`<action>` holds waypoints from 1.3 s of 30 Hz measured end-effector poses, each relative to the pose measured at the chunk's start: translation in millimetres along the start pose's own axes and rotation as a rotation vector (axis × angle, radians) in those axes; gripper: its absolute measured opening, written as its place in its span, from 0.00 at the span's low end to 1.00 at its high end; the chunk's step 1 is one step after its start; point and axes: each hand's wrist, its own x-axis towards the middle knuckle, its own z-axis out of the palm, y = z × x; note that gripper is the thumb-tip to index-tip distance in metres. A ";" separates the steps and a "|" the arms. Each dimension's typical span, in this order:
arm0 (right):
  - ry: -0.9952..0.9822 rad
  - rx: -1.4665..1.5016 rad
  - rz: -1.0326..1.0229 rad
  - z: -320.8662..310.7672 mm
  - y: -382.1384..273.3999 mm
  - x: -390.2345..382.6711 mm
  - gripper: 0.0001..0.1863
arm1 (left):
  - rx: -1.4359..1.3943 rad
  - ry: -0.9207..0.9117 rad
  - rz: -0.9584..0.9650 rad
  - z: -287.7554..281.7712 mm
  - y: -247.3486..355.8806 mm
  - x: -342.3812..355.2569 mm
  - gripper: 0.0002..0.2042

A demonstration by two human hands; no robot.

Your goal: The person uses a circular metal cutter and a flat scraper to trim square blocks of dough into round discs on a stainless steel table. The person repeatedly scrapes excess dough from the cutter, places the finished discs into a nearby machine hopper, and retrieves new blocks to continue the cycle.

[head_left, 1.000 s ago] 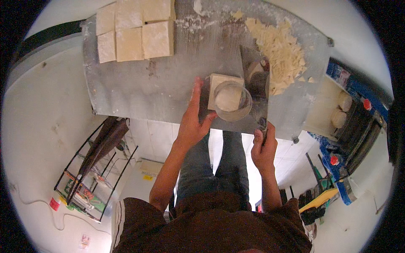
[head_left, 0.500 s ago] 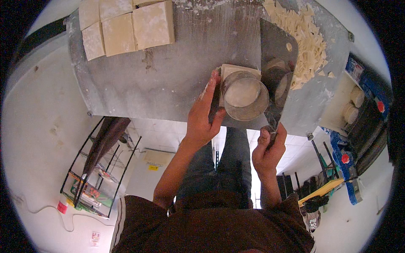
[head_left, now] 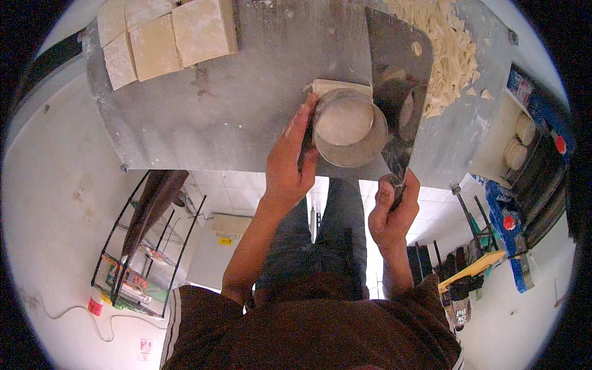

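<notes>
My left hand (head_left: 290, 161) grips the side of a round metal cutter ring (head_left: 349, 128) that sits on a pale square slab of dough (head_left: 336, 87) near the front edge of the metal table (head_left: 246, 105). My right hand (head_left: 391, 213) holds the handle of a broad steel cleaver (head_left: 398, 74); its flat blade stands just right of the ring and mirrors it. A round of dough shows inside the ring.
Several square dough blocks (head_left: 166, 40) lie at the table's back left. A heap of dough scraps (head_left: 447, 46) lies at the back right. A wire rack (head_left: 139, 246) stands on the floor at the left, a blue machine (head_left: 524, 185) at the right.
The view has shifted so table and hands sit closer and lower. Left hand stays on the ring; the cleaver blade now stands more upright beside it.
</notes>
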 end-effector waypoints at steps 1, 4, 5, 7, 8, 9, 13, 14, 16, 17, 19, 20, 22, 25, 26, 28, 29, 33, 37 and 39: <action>-0.002 -0.002 -0.001 0.0 0.7 0.5 0.20 | 0.014 -0.006 0.000 0.2 -0.4 -0.1 0.35; -0.006 0.004 0.014 -0.4 0.0 1.0 0.21 | 0.016 -0.026 -0.020 -0.8 -0.9 -0.2 0.35; -0.007 0.009 0.024 -0.6 -0.9 0.8 0.21 | -0.009 -0.039 -0.034 -1.3 -1.0 0.2 0.35; -0.010 0.023 0.044 -0.9 -2.9 0.5 0.21 | -0.005 -0.045 -0.044 -2.1 0.0 0.4 0.35; -0.017 0.036 0.055 -0.9 -3.7 0.4 0.21 | 0.024 -0.039 -0.039 -2.6 1.2 0.1 0.35; -0.011 0.031 0.045 -1.0 -4.3 0.3 0.21 | 0.054 -0.031 -0.035 -2.9 2.0 0.2 0.35; -0.002 0.048 0.033 -0.3 -2.8 0.3 0.21 | 0.046 -0.026 -0.051 -2.6 4.1 1.4 0.35; -0.004 0.066 0.031 -0.1 -1.6 0.1 0.21 | 0.024 -0.025 -0.071 -2.4 4.5 1.5 0.35; -0.001 0.024 0.016 -0.2 1.3 -0.6 0.21 | 0.029 -0.026 -0.079 -2.3 5.2 1.6 0.34; -0.003 0.013 0.012 -0.2 2.7 -1.2 0.21 | 0.056 -0.028 -0.066 -2.5 5.3 1.7 0.34; -0.008 -0.005 0.008 -0.6 5.4 -2.3 0.21 | 0.069 -0.024 -0.056 -2.4 5.4 1.8 0.33; -0.010 -0.011 0.008 -0.9 6.6 -2.6 0.21 | 0.056 -0.019 -0.060 -2.1 5.1 2.0 0.33; -0.015 -0.022 0.008 -1.1 7.8 -3.1 0.21 | 0.041 -0.011 -0.058 -1.5 4.4 2.1 0.32; -0.018 -0.031 -0.004 -1.1 6.9 -2.8 0.21 | 0.051 -0.002 -0.042 -1.1 3.6 1.1 0.32; -0.019 -0.019 -0.001 -1.0 5.9 -2.7 0.21 | 0.065 0.004 -0.034 -1.1 3.7 0.4 0.32; -0.019 0.018 0.013 -1.1 3.2 -2.2 0.21 | 0.071 0.009 -0.046 -0.3 4.4 -0.9 0.31; -0.019 0.044 0.023 -1.2 1.9 -1.9 0.21 | 0.063 0.009 -0.068 0.3 5.0 -1.5 0.31; -0.030 0.056 0.049 -2.4 -1.6 -1.3 0.21 | -0.003 0.056 -0.079 4.2 6.2 -0.1 0.29; -0.037 0.040 0.043 -2.0 0.2 -1.6 0.21 | 0.021 0.032 -0.128 2.5 6.2 -1.2 0.30; -0.036 0.027 0.048 -2.1 1.9 -2.1 0.21 | 0.035 0.034 -0.113 2.0 4.4 -2.7 0.31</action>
